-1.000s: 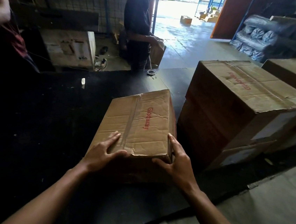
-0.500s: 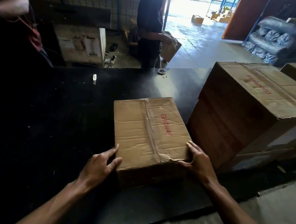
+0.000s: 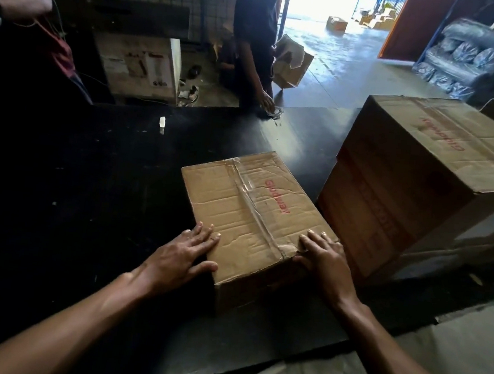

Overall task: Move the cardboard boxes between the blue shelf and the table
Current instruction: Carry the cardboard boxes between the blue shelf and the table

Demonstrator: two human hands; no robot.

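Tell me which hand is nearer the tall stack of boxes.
Right. The right hand rests on the small box at its near right corner, close beside the stack; the left hand lies on the opposite, near left corner.

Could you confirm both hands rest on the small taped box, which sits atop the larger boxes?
Not quite: the head view shows the small taped box on the black table beside the larger boxes, left hand and right hand on it.

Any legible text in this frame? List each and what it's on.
"Gladway", red, on top of the small box.
"Gladway", red, upside down, on top of the large box.
Red print on its side: too dark to read.
Labels on the white carton: too small to read.
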